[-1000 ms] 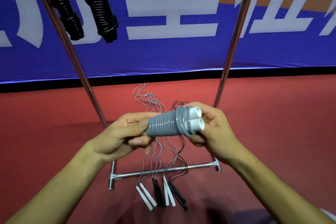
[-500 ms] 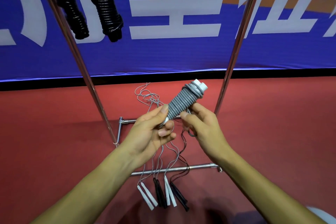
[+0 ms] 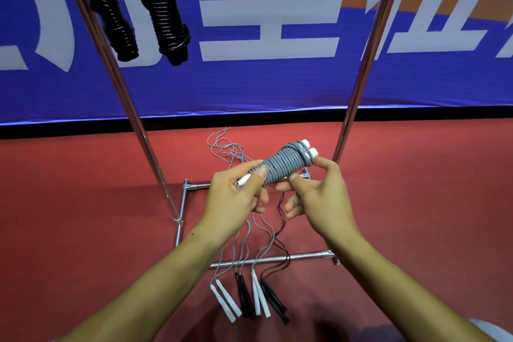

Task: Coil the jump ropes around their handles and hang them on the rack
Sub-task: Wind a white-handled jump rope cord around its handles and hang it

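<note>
Grey coiled rope (image 3: 283,165), white handles (image 3: 311,148), red floor (image 3: 83,216).

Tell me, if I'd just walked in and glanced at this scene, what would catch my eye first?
Probably the grey jump rope, coiled tightly around its white handles and held mid-frame between the left hand and right hand. Next, two black coiled ropes hanging at the top left of the metal rack, before a blue banner. Below the hands, loose ropes with white and black handles lie on the red floor.
</note>
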The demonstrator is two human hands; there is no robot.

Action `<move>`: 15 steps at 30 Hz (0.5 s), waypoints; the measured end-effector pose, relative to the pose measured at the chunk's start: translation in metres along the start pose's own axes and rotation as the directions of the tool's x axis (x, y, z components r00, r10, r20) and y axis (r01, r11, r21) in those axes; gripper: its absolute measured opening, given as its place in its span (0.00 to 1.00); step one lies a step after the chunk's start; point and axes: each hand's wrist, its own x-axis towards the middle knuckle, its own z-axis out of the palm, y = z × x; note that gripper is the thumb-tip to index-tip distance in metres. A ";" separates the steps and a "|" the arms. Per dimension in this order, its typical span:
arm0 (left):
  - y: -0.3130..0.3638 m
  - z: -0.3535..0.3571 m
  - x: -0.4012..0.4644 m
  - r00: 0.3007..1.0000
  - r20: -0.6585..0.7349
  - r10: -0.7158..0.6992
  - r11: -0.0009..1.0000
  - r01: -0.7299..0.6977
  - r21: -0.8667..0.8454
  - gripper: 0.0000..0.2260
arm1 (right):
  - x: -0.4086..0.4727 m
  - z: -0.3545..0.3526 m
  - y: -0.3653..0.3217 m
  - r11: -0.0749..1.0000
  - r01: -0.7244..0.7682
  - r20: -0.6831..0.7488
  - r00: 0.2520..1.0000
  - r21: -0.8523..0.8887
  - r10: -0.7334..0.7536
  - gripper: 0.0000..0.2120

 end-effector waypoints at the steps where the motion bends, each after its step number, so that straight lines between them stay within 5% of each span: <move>1: 0.000 0.000 0.000 1.000 -0.007 -0.002 1.000 0.002 0.011 0.10 | -0.002 0.000 0.001 0.996 0.062 0.005 0.998 -0.058 -0.062 0.24; 5: -0.004 -0.002 0.003 0.998 -0.066 -0.004 0.996 0.010 0.089 0.11 | -0.009 0.000 0.002 0.932 0.242 0.087 0.970 -0.269 -0.226 0.26; 15: -0.002 -0.015 0.007 0.995 -0.057 -0.085 0.989 0.091 0.114 0.11 | -0.004 -0.007 0.006 0.777 0.413 0.270 0.909 -0.474 -0.318 0.17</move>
